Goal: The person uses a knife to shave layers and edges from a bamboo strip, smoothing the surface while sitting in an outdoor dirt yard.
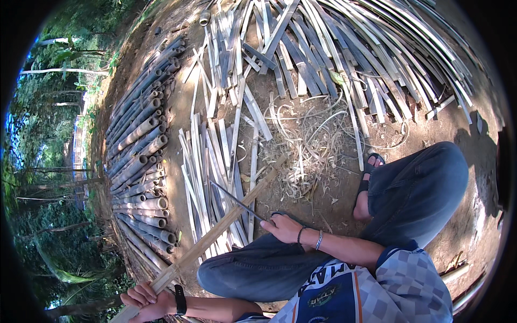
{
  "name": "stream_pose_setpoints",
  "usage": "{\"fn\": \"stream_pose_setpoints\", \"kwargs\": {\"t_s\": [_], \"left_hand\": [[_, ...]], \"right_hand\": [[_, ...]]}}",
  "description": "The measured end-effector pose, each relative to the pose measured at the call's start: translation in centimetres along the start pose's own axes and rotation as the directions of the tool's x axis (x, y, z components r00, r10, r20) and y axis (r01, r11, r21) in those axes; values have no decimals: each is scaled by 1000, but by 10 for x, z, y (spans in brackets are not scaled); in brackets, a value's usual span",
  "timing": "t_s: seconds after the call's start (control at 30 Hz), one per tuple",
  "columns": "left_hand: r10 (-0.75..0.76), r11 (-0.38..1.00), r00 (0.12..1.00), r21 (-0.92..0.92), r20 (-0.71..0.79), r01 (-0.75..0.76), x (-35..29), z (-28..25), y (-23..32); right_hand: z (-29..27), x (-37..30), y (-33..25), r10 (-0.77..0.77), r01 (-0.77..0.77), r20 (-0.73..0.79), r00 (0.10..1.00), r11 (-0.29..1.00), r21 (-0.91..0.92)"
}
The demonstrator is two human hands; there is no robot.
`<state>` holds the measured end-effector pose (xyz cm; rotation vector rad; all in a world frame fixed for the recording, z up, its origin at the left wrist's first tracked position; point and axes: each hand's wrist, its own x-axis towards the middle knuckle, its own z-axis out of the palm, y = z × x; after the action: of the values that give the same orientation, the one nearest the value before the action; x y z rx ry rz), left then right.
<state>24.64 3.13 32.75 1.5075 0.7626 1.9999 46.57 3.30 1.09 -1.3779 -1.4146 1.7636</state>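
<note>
My left hand (144, 302), with a dark watch on its wrist, is closed round the lower end of a long split bamboo strip (204, 242). The strip slants up to the right across my left leg, its far end over a heap of shavings. In my right hand (285, 229) I grip a knife; its handle is mostly hidden by my fingers. The narrow dark blade (231, 197) points up and left and crosses the strip near its middle. Whether the edge bites into the bamboo I cannot tell.
Pale curled shavings (309, 153) cover the ground ahead. Split strips (207, 161) lie left of them, with a large fanned pile of strips (355, 54) beyond. Whole bamboo poles (140, 134) are stacked at the left. My bent right leg (420, 188) and sandalled foot (363, 188) are at the right.
</note>
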Motion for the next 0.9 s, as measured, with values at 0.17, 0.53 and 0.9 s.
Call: {"fn": "stream_pose_setpoints", "kwargs": {"t_s": [0.17, 0.53, 0.9], "left_hand": [[0, 999, 1000, 44, 8, -1, 2, -1, 2], [-34, 999, 998, -6, 50, 35, 11, 13, -4], [-35, 999, 999, 10, 24, 35, 10, 2, 0]], "right_hand": [[-10, 3, 9, -37, 37, 50, 998, 999, 4], [22, 45, 103, -18, 27, -25, 1000, 907, 420], [-31, 6, 34, 129, -118, -22, 991, 954, 277]]}}
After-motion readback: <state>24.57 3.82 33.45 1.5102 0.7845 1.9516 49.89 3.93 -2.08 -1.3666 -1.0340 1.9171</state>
